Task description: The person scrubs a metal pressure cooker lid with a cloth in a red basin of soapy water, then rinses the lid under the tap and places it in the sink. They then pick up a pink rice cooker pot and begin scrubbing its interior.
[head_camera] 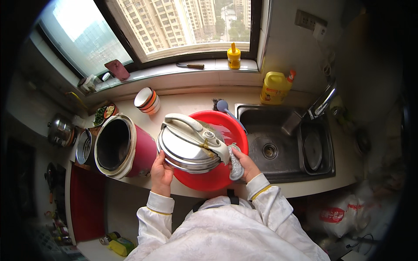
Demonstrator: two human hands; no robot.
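Observation:
My left hand [162,173] grips the left rim of a pressure cooker lid [191,148], shiny metal with a cream plastic handle. Tilted, the lid hangs above a red plastic basin [209,182], which holds water. In my right hand [245,163] is a silvery grey scrubbing cloth [236,164], held against the right end of the lid's handle. Yellowish-brown residue shows on the lid near that end. Left of the basin stands the open pink electric pressure cooker body [143,146] with its dark interior. The lid's underside is hidden.
Right of the basin is a steel sink [254,140] with a faucet [321,104] and a rectangular tub [303,150]. Behind stand stacked bowls [147,100], a blue-handled brush [223,105] and a yellow detergent jug [276,89]. A knife [191,66] lies on the windowsill.

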